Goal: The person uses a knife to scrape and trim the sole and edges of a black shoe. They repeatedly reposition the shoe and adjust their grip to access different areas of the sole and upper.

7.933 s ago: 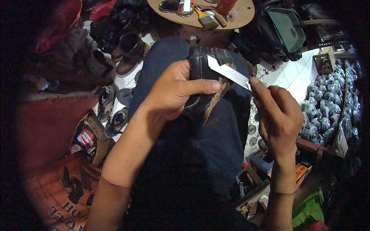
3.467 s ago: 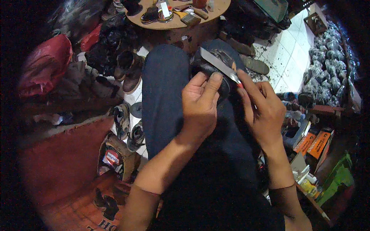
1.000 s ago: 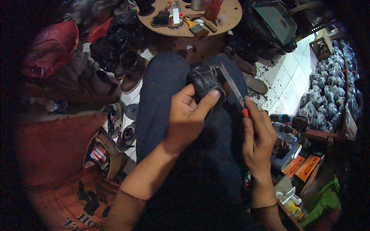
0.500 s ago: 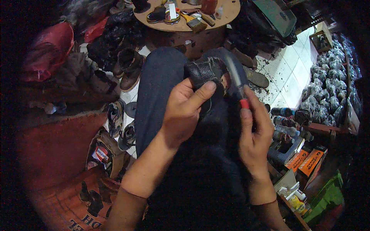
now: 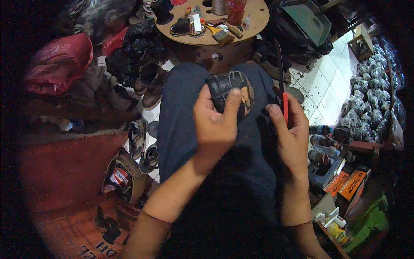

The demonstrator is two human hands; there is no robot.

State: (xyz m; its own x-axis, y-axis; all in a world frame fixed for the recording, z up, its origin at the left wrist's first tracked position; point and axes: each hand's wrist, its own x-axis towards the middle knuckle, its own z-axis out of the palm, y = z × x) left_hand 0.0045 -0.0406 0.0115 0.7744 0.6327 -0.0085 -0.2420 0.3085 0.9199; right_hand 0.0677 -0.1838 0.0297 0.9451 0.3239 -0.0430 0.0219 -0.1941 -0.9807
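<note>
My left hand (image 5: 215,123) grips a black leather shoe (image 5: 221,90) over my lap, its thumb pressed on top. The shoe's right end looks rough and frayed, with a tan patch showing beside the thumb. To the right, apart from the shoe, my right hand (image 5: 293,138) is closed around the red handle of a knife (image 5: 285,105). Its dark, narrow blade points upward, away from me. A small dark bit sits by the right thumb tip; I cannot make out what it is. The shoe's underside is hidden by the left hand.
Beyond my knees stands a round wooden table (image 5: 255,18) with a paintbrush (image 5: 222,37) and tins. Boots (image 5: 151,84) and other shoes lie on the left. On the right are plastic-wrapped bundles (image 5: 373,97), bottles (image 5: 327,150) and orange boxes (image 5: 354,183).
The knife, blurred and leaning left near the shoe before, now stands upright and farther right. The shoe has turned in my left hand, baring more of the tan patch.
</note>
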